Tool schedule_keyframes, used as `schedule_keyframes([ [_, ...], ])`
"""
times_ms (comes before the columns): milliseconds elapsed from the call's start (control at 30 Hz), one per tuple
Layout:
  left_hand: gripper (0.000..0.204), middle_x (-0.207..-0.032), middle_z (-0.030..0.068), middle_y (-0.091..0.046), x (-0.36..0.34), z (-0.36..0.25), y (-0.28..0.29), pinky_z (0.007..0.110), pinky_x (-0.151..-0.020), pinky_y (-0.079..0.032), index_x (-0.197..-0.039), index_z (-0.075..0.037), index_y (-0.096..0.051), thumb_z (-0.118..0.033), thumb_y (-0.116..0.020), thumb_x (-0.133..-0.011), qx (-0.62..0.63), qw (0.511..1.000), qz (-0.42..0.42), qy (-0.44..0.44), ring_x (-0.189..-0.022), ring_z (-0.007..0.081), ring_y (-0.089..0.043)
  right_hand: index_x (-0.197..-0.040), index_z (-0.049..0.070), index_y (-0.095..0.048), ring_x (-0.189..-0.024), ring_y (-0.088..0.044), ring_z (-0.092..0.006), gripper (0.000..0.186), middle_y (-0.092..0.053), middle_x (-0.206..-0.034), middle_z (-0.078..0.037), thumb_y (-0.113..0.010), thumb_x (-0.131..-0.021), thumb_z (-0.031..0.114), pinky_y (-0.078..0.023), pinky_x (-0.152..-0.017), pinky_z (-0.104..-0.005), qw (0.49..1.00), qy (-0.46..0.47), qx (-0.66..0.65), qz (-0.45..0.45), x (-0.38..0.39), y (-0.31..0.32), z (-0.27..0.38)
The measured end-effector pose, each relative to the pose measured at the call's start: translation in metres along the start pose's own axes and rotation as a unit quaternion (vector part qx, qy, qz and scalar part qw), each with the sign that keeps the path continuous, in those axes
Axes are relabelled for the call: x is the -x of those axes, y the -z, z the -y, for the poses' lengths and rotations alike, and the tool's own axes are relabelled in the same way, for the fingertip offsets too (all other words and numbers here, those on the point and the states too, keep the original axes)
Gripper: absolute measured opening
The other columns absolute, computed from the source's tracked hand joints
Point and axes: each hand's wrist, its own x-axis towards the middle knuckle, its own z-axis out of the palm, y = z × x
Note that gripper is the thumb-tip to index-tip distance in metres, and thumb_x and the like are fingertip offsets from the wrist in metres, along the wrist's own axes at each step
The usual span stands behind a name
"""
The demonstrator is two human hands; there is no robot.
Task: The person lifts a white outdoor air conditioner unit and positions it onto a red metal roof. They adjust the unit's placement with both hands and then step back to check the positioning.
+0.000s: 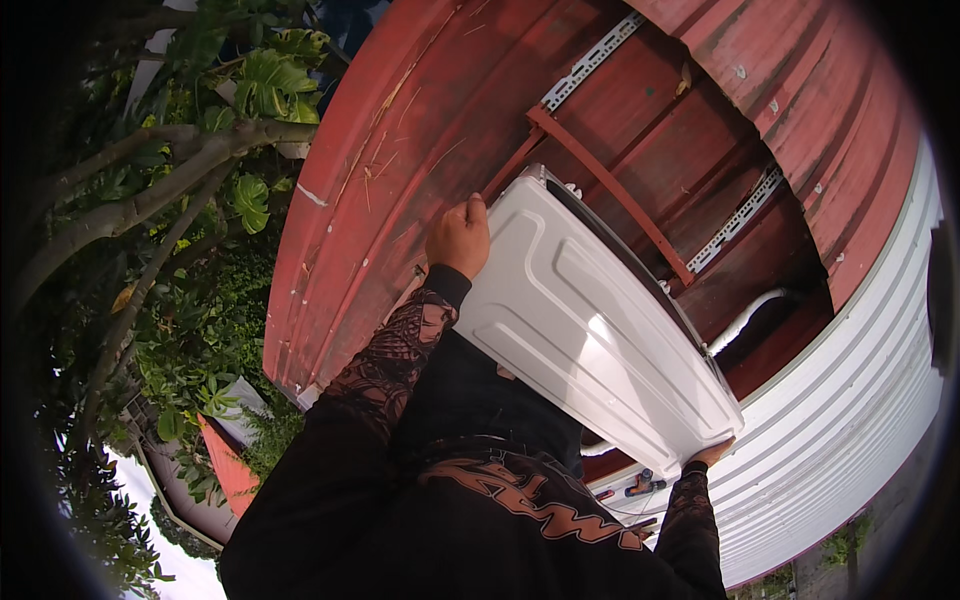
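A white metal casing [590,320] with pressed ridges, which looks like an air conditioner's outdoor unit, is held tilted in front of my body. A dark strip shows along its far long side. My left hand [460,237] is closed on the edge at its upper left end. At the opposite, lower right end, my right hand [710,455] grips the corner from beneath, its fingers partly hidden. Just beyond the unit stands a red metal frame [615,190], joined to white slotted rails [590,65]. Whether the unit touches the frame I cannot tell.
Red corrugated roofing [380,200] spreads to the left, with more red sheet [780,90] above right. White corrugated sheet [850,410] curves along the right. A white wrapped pipe [745,320] sits beyond the unit. A cordless drill [643,485] lies near my right forearm. Branches [150,200] crowd the left.
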Motion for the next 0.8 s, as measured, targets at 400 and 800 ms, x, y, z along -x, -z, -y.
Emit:
schedule_keyframes([
  [400, 0.052, -0.094, 0.0218, -0.07, -0.001, 0.0, 0.001, 0.051, -0.082, -0.049, -0.095, -0.005, -0.073, -0.043, -0.038, -0.099, -0.016, 1.0, 0.013, 0.005, -0.093, 0.0442, -0.064, -0.153, 0.015, -0.035, -0.128, -0.05, -0.0341, 0.079, -0.045, -0.148, -0.018, -0.034, -0.095, 0.069, -0.041, -0.108, -0.0486, 1.0, -0.003, -0.015, -0.005, -0.004, 0.001, -0.004],
  [800, 0.052, -0.093, 0.0225, -0.07, -0.002, 0.003, -0.001, 0.051, -0.082, -0.05, -0.094, -0.005, -0.073, -0.043, -0.038, -0.099, -0.013, 1.0, 0.015, 0.007, -0.092, 0.0444, -0.065, -0.153, 0.011, -0.034, -0.13, -0.048, -0.0331, 0.083, -0.045, -0.148, -0.017, -0.034, -0.095, 0.07, -0.038, -0.111, -0.0463, 0.999, 0.001, -0.033, 0.016, -0.007, 0.001, -0.005],
])
